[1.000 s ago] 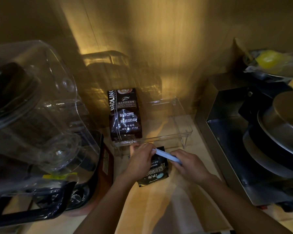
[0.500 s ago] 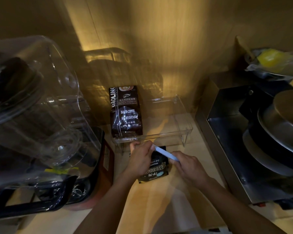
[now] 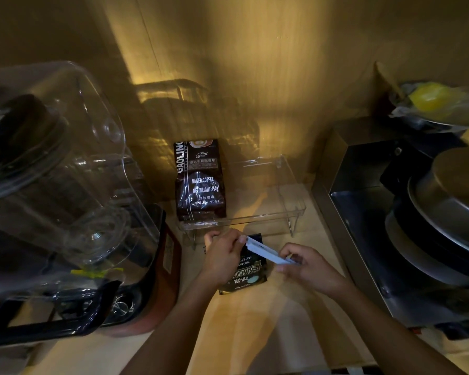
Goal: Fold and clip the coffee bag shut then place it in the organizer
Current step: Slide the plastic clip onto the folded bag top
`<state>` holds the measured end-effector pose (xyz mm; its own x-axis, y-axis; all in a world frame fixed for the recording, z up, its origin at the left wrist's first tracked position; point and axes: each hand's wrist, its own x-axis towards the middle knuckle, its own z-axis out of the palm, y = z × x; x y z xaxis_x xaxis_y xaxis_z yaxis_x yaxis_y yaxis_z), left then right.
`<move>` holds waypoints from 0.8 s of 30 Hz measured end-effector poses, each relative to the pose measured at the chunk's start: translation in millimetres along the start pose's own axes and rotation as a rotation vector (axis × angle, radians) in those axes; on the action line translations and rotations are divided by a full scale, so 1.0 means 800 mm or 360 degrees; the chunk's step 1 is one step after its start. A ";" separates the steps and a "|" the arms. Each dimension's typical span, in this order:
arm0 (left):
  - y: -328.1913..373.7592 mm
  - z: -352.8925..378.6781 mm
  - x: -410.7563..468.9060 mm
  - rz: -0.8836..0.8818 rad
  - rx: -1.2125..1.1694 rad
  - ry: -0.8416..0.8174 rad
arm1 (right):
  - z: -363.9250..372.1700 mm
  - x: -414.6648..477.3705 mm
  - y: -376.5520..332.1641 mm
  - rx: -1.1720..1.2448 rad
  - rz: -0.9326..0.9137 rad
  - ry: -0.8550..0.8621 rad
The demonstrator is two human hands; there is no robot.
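The small coffee bag is laid on the wooden counter, just in front of the clear organizer. Its top end is held by the left hand, whose fingers are curled shut over the bag and one end of the pale blue clip. The other end of the clip is pinched by the right hand, with the fingers bent around it. The clip is laid slanted across the top of the bag, between the two hands.

Behind the hands, the organizer is raised on thin metal legs. A big dark coffee bag is stood upright at its left end, and the rest of the tray is seen as bare. The small bag is not in the organizer.

To the left, a clear blender jar is seen close by. To the right, stacked metal pans are seen in a steel sink. A wooden wall is seen at the back.
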<state>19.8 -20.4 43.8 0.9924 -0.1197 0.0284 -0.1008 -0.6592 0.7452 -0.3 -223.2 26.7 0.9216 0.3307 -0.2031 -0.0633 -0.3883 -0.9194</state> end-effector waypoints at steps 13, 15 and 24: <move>0.009 0.000 -0.008 0.0004 -0.0055 0.0160 | -0.034 0.012 0.013 -0.0754 -0.0481 0.0364; 0.008 0.001 -0.008 0.0069 0.0018 0.0181 | -0.034 0.016 0.007 -0.0828 -0.0504 0.0331; 0.013 0.012 -0.009 0.0044 0.0158 0.0277 | -0.029 0.034 -0.012 -0.0676 -0.0280 0.0223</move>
<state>10.6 -33.2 45.1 0.9854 -0.0144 0.1694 -0.1264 -0.7283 0.6735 33.8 -230.5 37.5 0.9488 0.3154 0.0175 0.2338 -0.6636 -0.7106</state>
